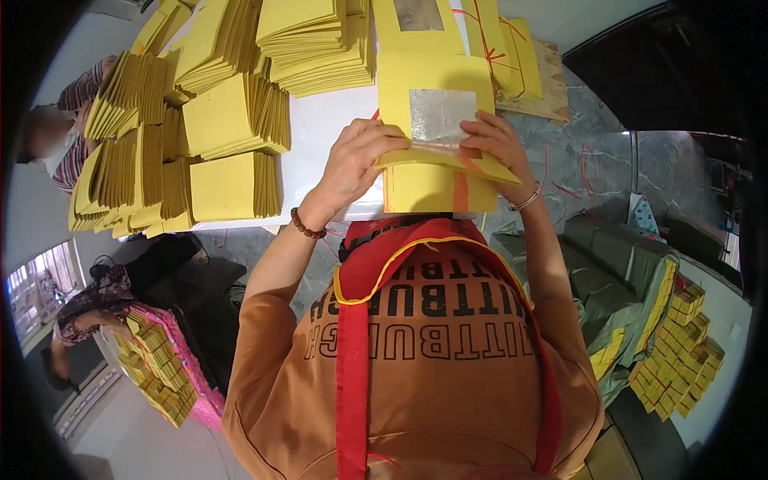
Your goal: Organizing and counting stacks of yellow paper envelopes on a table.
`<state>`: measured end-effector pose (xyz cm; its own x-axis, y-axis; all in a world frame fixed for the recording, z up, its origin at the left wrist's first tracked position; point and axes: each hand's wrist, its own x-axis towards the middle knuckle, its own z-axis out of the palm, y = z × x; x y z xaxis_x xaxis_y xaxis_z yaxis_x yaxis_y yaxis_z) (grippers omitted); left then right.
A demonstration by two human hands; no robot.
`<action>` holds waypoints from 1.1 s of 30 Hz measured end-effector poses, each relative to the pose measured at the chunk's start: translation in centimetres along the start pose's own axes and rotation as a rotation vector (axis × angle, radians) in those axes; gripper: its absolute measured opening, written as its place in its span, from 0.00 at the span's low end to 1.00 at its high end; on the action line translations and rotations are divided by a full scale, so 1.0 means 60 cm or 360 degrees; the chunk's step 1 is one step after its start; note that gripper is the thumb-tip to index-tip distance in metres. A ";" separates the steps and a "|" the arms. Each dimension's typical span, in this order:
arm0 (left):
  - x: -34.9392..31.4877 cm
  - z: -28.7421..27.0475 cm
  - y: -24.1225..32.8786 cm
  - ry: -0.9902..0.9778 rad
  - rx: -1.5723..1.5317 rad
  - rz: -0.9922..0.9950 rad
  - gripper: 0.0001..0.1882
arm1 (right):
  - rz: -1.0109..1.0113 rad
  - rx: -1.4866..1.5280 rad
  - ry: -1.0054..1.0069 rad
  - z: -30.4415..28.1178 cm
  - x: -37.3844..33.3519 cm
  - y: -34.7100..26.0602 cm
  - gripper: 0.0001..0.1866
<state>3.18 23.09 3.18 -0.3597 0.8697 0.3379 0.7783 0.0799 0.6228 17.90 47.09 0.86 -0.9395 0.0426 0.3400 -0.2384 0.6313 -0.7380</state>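
Note:
A yellow joss paper sheet with a silver foil square lies at the table's near edge in front of me. Its near part is raised and bent over toward me. My left hand grips the left side of the bend, fingers closed over the paper, thumb hidden. On the right side, my right hand also closes on the paper, its fingertips over the foil and its thumb out of sight. Below the bend shows a yellow block with an orange stripe.
Stacks of folded yellow paper cover the left of the white table. Tied yellow bundles lie at the far right on a wooden board. Red string is scattered on the floor. Two people are at the left; more yellow piles stand behind.

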 end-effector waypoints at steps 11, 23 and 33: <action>-0.017 -0.001 0.023 0.0186 0.0214 0.0048 0.15 | -0.0100 -0.0539 -0.0035 -0.018 -0.001 -0.041 0.12; -0.015 0.013 0.029 0.0190 0.0455 -0.0010 0.18 | 0.0060 0.0024 0.0063 -0.001 -0.011 -0.022 0.11; -0.029 0.007 0.046 0.0211 0.0051 0.0025 0.11 | 0.0361 0.0044 -0.0204 -0.025 -0.027 -0.056 0.10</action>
<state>6.18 21.98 4.00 -0.4104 0.7993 0.4390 0.7997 0.0841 0.5945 20.61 46.07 3.68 -0.9928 0.0810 0.0887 -0.0231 0.5955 -0.8030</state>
